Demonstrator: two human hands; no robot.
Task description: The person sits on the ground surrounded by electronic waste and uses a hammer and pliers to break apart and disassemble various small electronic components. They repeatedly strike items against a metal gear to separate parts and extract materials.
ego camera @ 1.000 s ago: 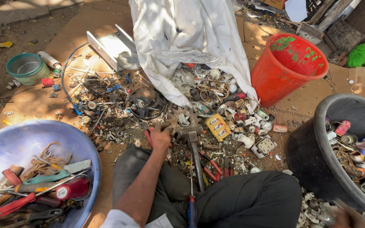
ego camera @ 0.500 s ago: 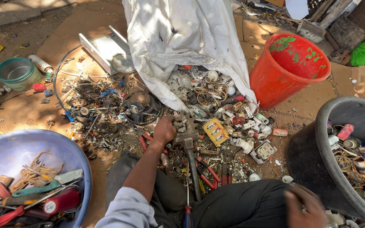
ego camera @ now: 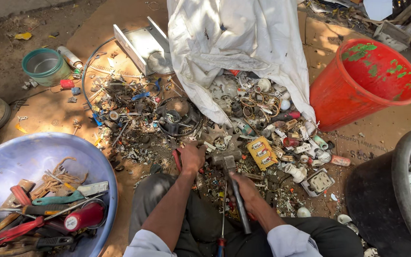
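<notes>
Right hand [ego camera: 246,189] grips hammer [ego camera: 233,183] (left hand [ego camera: 192,157] on scrap).

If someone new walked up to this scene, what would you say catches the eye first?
First, the sprawling heap of scrap parts spilling from the white sack at top centre. Next, the bright red bucket standing to the right of the sack, and the blue basin of tools at lower left. In the middle foreground, the right hand grips a hammer by its handle, while the left hand rests on the scrap beside the hammer's head.
</notes>
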